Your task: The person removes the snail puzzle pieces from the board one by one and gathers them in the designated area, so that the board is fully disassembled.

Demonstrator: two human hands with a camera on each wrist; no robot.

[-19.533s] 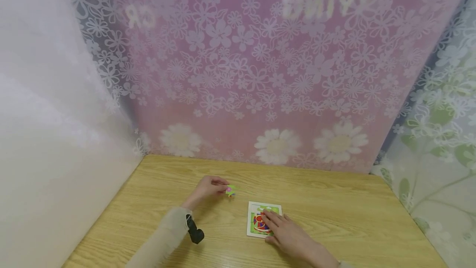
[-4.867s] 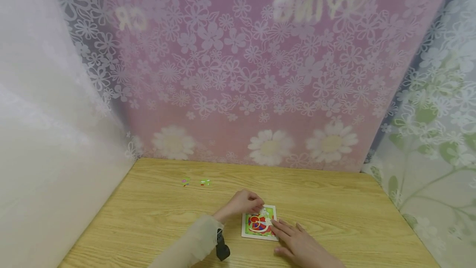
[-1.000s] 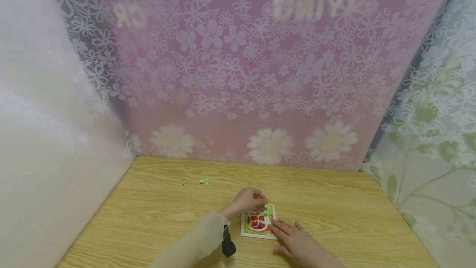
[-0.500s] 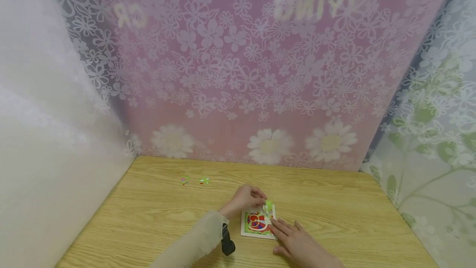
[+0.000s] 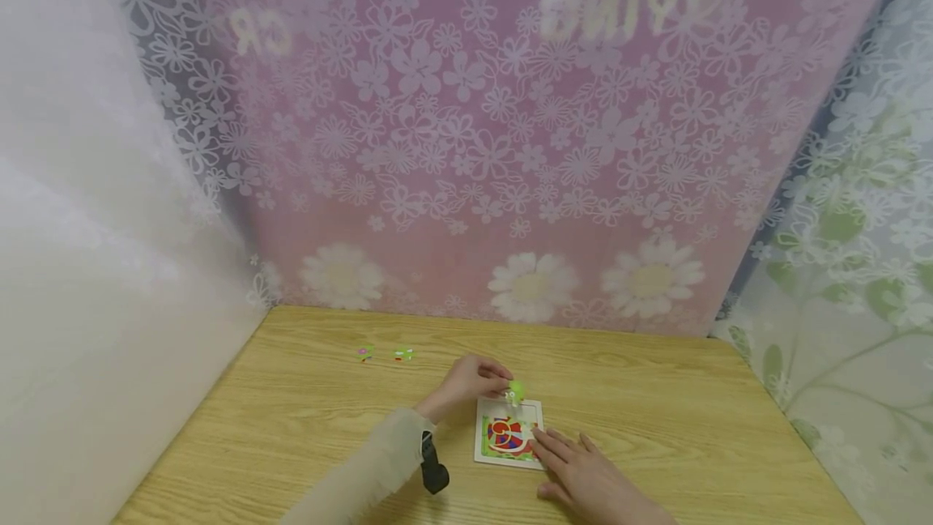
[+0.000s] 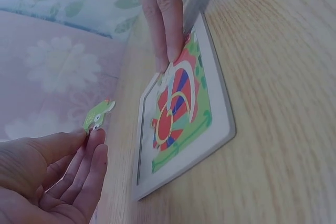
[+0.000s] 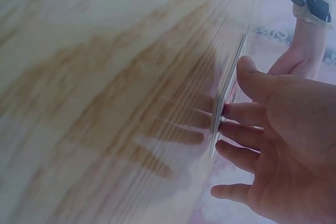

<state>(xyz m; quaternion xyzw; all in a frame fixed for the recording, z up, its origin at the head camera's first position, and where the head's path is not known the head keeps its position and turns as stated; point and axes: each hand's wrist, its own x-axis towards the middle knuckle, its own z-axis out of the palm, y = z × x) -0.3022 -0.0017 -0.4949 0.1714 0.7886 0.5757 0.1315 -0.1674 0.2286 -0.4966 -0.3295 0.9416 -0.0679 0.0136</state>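
Note:
A square jigsaw puzzle board (image 5: 479, 437) with a white frame lies on the table, its picture red, blue and green. Bare pale backing shows along its far side. Between thumb and fingers, my left hand (image 5: 466, 386) pinches a green puzzle piece (image 5: 516, 392) with printed eyes, held just above the board's far edge. In the left wrist view, that puzzle piece (image 6: 97, 115) is apart from the board. My right hand (image 5: 583, 472) rests its straight fingertips on the board's right side; the right wrist view shows those fingers (image 7: 244, 135) extended and spread at the board's edge.
Two loose puzzle pieces lie toward the back left: one green with a pink spot (image 5: 365, 353), one green and white (image 5: 403, 354). Pink floral sheeting (image 5: 437, 185) rises behind the wooden table (image 5: 641, 395), with pale sheeting at both sides.
Over the last second my left hand has lifted the green piece off the board's upper part and drawn back slightly. Earlier it held the pink-spotted piece, now lying back left. My right hand stays on the board.

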